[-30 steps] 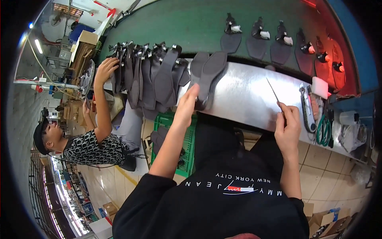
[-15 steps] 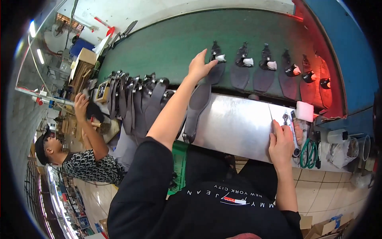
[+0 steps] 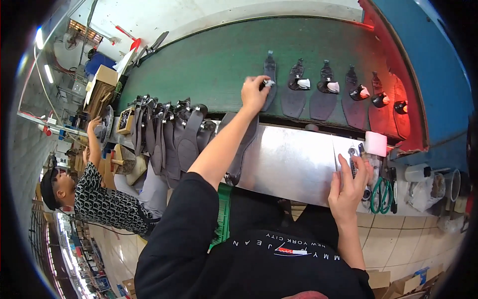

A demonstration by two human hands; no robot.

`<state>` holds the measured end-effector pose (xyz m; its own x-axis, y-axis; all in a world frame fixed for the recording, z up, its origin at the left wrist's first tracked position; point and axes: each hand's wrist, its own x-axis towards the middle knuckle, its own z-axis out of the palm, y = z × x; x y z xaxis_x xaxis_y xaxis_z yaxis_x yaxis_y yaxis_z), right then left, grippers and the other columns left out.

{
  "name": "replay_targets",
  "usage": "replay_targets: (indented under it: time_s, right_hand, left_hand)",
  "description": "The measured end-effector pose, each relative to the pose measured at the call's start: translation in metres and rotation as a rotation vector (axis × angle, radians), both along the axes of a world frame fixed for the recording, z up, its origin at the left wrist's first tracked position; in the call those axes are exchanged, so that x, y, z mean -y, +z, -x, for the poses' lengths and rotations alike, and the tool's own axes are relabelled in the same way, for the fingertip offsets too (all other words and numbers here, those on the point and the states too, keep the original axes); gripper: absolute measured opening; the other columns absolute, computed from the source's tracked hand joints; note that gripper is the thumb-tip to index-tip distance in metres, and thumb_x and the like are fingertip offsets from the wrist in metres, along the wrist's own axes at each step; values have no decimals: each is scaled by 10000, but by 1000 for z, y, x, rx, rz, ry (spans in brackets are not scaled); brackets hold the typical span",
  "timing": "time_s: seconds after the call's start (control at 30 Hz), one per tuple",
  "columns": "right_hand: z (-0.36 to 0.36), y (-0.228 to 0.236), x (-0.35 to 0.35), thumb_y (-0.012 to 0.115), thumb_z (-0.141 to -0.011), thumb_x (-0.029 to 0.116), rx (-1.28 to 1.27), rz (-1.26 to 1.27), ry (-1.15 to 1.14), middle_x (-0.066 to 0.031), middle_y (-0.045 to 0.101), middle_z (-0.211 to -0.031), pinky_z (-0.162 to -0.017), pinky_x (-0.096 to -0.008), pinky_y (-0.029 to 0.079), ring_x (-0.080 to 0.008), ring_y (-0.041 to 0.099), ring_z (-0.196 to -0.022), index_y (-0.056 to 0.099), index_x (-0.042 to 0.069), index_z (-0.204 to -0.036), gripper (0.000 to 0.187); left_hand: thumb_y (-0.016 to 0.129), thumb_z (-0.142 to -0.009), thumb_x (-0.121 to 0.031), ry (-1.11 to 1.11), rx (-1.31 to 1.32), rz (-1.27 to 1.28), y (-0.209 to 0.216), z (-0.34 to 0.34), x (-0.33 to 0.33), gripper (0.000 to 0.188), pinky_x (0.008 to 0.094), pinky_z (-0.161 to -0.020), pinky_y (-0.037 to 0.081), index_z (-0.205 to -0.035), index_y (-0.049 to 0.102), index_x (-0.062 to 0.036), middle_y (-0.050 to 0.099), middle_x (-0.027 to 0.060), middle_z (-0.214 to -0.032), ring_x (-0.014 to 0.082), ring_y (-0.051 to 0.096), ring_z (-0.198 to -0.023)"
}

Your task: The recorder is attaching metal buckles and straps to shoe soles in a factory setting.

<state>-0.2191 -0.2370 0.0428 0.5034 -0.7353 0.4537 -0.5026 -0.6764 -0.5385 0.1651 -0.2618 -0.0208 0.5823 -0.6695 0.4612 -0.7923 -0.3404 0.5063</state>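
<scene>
My left hand reaches over the green conveyor belt. Its fingers are closed on the strap of the nearest sandal, which has a white piece on it; the fingers partly hide the strap. Another dark sandal lies under my left forearm, across the edge of the metal worktop. My right hand is open, fingers spread, above the right end of the worktop. A thin dark rod lies beside its fingertips, with metal hand tools close by.
Several flat sandals with white-stuffed straps line the belt toward a red-lit opening. Grouped dark sandals stand at the left. A pink-white block and green-handled scissors sit right. A person works at far left.
My left hand has moved down and closed on the nearest sandal's strap. My right hand has let go of the thin rod and spread its fingers. The sandals on the belt have shifted slightly.
</scene>
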Motion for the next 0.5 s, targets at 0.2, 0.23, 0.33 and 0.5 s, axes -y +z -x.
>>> replay_targets:
  time_s: [0.2,0.23,0.33,0.5]
  right_hand:
    - [10,27,-18,624,-785,3,193,-136,123,-155,525,-1142,-966,-417,398,-331,504,-1112,628,44,-1158,376]
    - [12,30,-21,613,-796,-3,289,-291,160,-147,545,-1126,-948,-395,419,-304,526,-1094,628,35,-1152,359]
    - [14,12,-20,628,-892,127,842,-1039,433,-175,524,-1266,-1015,-395,391,-269,495,-1210,484,38,-1217,366]
    - [-24,42,-47,685,-868,244,1045,-1272,757,-178,558,-1219,-1060,-438,356,-283,530,-1190,455,6,-1224,486]
  left_hand:
    - [727,-715,-25,-128,-165,571,87,-21,-2,292,302,-732,513,-1001,688,-66,663,66,-890,190,640,-806]
    - [746,-729,-27,-227,-439,596,109,-4,-8,298,272,-718,508,-1017,670,-34,675,45,-876,143,637,-790]
    - [749,-769,-29,-465,-939,344,147,91,-56,278,238,-716,493,-1033,663,-16,666,7,-858,79,603,-794]
    - [680,-831,-13,-668,-1273,183,122,175,-173,161,209,-774,479,-986,702,22,675,60,-1078,66,598,-848]
